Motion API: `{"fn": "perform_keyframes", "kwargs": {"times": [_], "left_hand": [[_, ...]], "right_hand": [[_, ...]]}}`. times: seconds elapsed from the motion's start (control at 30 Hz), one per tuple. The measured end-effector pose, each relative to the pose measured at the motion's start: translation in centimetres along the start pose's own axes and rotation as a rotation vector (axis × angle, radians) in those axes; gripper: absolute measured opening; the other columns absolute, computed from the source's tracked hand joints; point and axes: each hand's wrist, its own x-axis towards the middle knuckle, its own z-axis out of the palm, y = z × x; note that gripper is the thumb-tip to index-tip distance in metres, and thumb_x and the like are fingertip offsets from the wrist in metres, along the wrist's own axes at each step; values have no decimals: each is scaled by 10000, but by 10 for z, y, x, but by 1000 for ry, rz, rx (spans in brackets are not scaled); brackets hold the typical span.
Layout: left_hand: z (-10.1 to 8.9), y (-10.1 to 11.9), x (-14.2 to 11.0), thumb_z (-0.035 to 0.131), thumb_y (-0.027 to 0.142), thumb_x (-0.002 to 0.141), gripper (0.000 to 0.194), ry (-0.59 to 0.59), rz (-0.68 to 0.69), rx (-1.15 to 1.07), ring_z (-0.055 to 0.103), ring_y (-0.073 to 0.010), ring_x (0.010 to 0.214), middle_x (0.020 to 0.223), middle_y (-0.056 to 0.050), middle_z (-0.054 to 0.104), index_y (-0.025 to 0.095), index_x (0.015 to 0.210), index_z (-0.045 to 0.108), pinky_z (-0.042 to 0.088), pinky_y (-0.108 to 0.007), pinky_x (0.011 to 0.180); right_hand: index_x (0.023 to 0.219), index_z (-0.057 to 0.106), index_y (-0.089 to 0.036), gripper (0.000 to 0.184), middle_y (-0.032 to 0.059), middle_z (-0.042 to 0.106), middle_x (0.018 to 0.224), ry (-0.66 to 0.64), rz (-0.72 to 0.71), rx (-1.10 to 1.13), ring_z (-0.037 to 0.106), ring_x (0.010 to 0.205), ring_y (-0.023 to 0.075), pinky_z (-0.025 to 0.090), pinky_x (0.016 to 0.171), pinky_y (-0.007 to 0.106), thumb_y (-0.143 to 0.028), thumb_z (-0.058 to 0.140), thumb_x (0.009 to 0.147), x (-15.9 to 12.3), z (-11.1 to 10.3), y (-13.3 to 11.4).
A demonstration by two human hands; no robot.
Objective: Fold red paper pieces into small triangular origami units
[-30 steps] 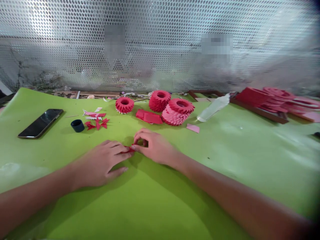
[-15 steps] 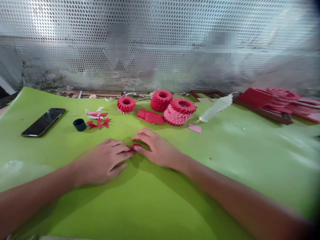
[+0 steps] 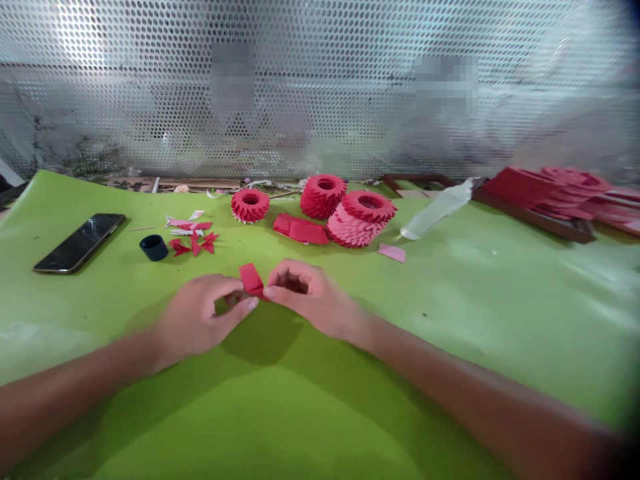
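A perforated metal screen (image 3: 350, 87) runs along the far side of the room, and in front of it lies a lime-green worktop (image 3: 450, 313). Near the middle, a folded red paper (image 3: 251, 280) now stands up between the person's hands, showing as a clear rectangle. A moment ago it was a small, low scrap close to the surface. Both hands have lifted from their flatter position and now arch over the worktop. The left hand (image 3: 200, 317) pinches the paper's near-left side, with the thumb close to the right hand's fingers (image 3: 283, 280), which are clamped on its lower right corner.

Farther off stand red paper rings (image 3: 323, 197) and a pink-and-red stack (image 3: 357, 220). A flat red paper pile (image 3: 300, 230) lies just left of that stack. To the left are a phone (image 3: 80, 243), a dark cap (image 3: 153, 247) and small red folded pieces (image 3: 195, 245).
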Motion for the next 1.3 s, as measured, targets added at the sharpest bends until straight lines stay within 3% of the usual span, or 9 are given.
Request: {"fn": "perform_keyframes", "kwargs": {"times": [0.17, 0.37, 0.47, 0.57, 0.7, 0.8, 1.17, 1.3], "left_hand": [[1, 1, -3, 509, 456, 981, 368, 44, 17, -166, 622, -151, 648, 800, -29, 737, 188, 859, 729, 417, -225, 513], [2, 0, -5, 535, 446, 964, 359, -77, 26, -320, 637, -156, 633, 797, -54, 748, 165, 857, 732, 406, -218, 470], [2, -1, -6, 538, 441, 967, 353, -115, -2, -349, 628, -148, 637, 827, -62, 759, 165, 872, 737, 403, -218, 478], [1, -2, -6, 543, 450, 964, 358, -148, -20, -381, 586, -135, 604, 789, -49, 739, 160, 858, 724, 393, -220, 484], [0, -3, -5, 549, 435, 953, 349, -177, -25, -432, 588, -147, 645, 761, -44, 709, 155, 804, 696, 417, -239, 538], [-1, -4, -5, 546, 402, 951, 322, -168, -12, -446, 595, -155, 678, 757, -41, 699, 154, 804, 691, 438, -255, 591], [-2, -4, -5, 530, 336, 956, 296, -152, 54, -413, 603, -138, 653, 727, -23, 692, 154, 778, 680, 446, -238, 596], [-1, -2, -5, 505, 340, 970, 340, -139, 95, -371, 589, -133, 614, 692, -21, 680, 152, 741, 671, 429, -228, 560]], "right_hand": [[921, 655, -179, 283, -31, 586, 769, -108, 23, 120, 482, 642, 99, 352, 558, 232, -440, 738, 850, -5, 6, 0], [1028, 697, -186, 341, 24, 678, 858, 33, -30, 33, 536, 637, 111, 410, 540, 235, -496, 683, 887, -4, 4, -1], [953, 729, -190, 230, 30, 712, 829, 102, -172, -104, 577, 632, 121, 430, 522, 231, -409, 676, 908, -6, 6, -2], [947, 732, -196, 117, 32, 750, 852, 131, -414, -286, 643, 682, 132, 488, 573, 238, -269, 642, 933, -8, 4, -1], [965, 732, -203, 156, 29, 782, 877, 122, -796, -652, 687, 711, 143, 519, 623, 264, -160, 582, 950, -9, -4, 2], [983, 738, -213, 212, 18, 796, 927, 117, -957, -862, 700, 722, 141, 525, 632, 266, -147, 537, 972, -11, -9, 1], [1009, 750, -267, 244, 9, 783, 999, 27, -940, -1022, 619, 649, 128, 426, 547, 268, -174, 524, 993, -17, -12, -8], [991, 741, -267, 242, 13, 775, 998, -1, -885, -965, 605, 642, 126, 417, 545, 271, -197, 510, 1000, -18, -11, -10]]}}
